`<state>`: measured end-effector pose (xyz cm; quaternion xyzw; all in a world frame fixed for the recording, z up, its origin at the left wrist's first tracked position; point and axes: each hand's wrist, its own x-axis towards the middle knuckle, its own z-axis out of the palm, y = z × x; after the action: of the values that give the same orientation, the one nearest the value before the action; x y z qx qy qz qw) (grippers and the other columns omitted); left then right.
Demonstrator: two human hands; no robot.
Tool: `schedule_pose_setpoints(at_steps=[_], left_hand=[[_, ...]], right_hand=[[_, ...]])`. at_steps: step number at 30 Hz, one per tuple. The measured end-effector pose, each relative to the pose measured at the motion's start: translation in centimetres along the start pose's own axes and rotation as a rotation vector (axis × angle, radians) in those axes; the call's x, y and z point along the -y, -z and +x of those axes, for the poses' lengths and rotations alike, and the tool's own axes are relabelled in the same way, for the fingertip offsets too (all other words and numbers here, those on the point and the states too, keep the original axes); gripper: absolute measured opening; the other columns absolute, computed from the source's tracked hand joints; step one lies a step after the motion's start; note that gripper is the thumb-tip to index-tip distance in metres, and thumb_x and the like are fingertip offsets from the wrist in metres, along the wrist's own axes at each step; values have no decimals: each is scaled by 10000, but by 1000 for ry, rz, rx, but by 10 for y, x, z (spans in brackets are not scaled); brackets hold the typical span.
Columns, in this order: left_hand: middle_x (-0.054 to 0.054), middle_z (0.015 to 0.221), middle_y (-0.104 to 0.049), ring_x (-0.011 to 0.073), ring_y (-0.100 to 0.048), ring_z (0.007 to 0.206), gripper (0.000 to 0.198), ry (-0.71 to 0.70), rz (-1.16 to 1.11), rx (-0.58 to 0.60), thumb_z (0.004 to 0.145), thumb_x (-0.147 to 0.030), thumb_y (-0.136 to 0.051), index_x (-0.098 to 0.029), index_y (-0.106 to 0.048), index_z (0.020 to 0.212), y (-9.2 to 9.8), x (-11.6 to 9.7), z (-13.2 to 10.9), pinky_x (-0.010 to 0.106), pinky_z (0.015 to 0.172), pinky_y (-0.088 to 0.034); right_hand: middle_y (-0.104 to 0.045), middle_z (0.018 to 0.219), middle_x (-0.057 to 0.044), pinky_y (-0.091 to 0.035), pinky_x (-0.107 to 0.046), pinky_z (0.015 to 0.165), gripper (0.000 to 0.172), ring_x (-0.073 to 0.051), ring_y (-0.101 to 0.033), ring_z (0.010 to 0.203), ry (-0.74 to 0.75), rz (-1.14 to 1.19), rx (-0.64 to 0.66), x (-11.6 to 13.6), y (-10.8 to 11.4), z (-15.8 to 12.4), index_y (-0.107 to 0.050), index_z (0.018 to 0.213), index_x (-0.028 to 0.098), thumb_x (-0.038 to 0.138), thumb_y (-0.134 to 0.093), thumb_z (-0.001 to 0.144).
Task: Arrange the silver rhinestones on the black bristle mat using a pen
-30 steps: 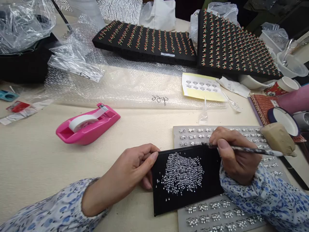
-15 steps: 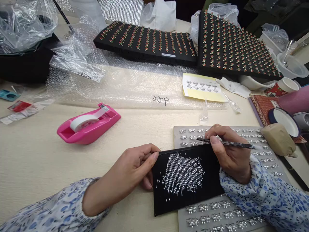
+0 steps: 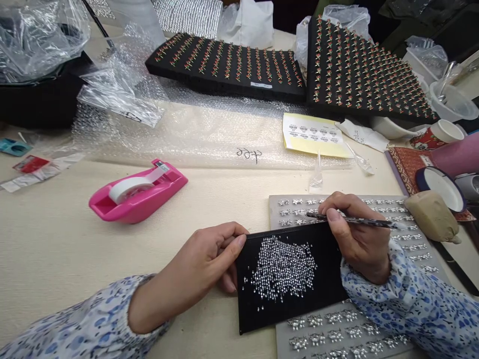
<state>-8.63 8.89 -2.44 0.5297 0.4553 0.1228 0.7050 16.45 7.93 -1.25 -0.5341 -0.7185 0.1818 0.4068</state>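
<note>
My left hand (image 3: 217, 254) pinches the left edge of a black tray (image 3: 329, 284) between thumb and fingers. A patch of small clear rhinestones (image 3: 286, 269) covers the middle of that tray, with a few loose ones at its left. Between the thumb and fingers of my right hand (image 3: 355, 234) is a slim dark patterned pen-like tool (image 3: 368, 222), its tip pointing left above the tray's far edge. Beneath the tray lies a grey foam board (image 3: 286, 341) with rows of silver star-shaped jewellery pieces (image 3: 335, 335). The tray and my right arm hide part of the board.
A pink tape dispenser (image 3: 138, 197) stands on the left. Black foam boards (image 3: 224, 82) with red-and-green pieces are at the back, behind bubble wrap (image 3: 179, 134) and a label sheet (image 3: 314, 137). At right are a beige lump (image 3: 432, 217) and a paper cup (image 3: 437, 134).
My right hand and the tool have shifted very slightly to the right. My left hand and the tray look unmoved.
</note>
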Motion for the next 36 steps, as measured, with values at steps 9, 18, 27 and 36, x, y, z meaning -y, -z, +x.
schedule_pose_setpoints(at_steps=[9, 18, 27, 36], left_hand=[[-11, 585, -611, 103, -608, 458, 300, -2, -5, 1, 910, -384, -436, -130, -526, 1044, -1, 0, -1, 140, 438, -496], [-3, 581, -615, 107, -605, 457, 297, -5, -3, 3, 908, -386, -432, -129, -532, 1019, -2, -2, 0, 145, 439, -494], [-5, 581, -618, 106, -603, 461, 297, -10, 3, 6, 911, -378, -434, -126, -524, 1039, -1, 0, 0, 145, 442, -492], [-3, 578, -618, 104, -604, 457, 281, -8, 3, 3, 912, -375, -432, -126, -525, 1004, -1, -1, -1, 138, 438, -491]], right_hand=[[-581, 718, -25, -434, -329, 627, 91, -146, -555, 679, -3, 31, -17, 0, 0, 0, -576, 764, 177, 140, -497, 790], [-549, 665, -19, -430, -330, 586, 109, -153, -537, 646, 20, 109, -93, 2, -1, -1, -576, 739, 186, 152, -483, 785], [-469, 603, -13, -362, -316, 495, 109, -125, -449, 532, 124, 330, 109, -5, 6, -10, -532, 710, 170, 115, -448, 751], [-476, 601, -9, -377, -318, 505, 105, -123, -456, 544, 112, 283, 195, -3, 6, -8, -529, 718, 171, 99, -456, 740]])
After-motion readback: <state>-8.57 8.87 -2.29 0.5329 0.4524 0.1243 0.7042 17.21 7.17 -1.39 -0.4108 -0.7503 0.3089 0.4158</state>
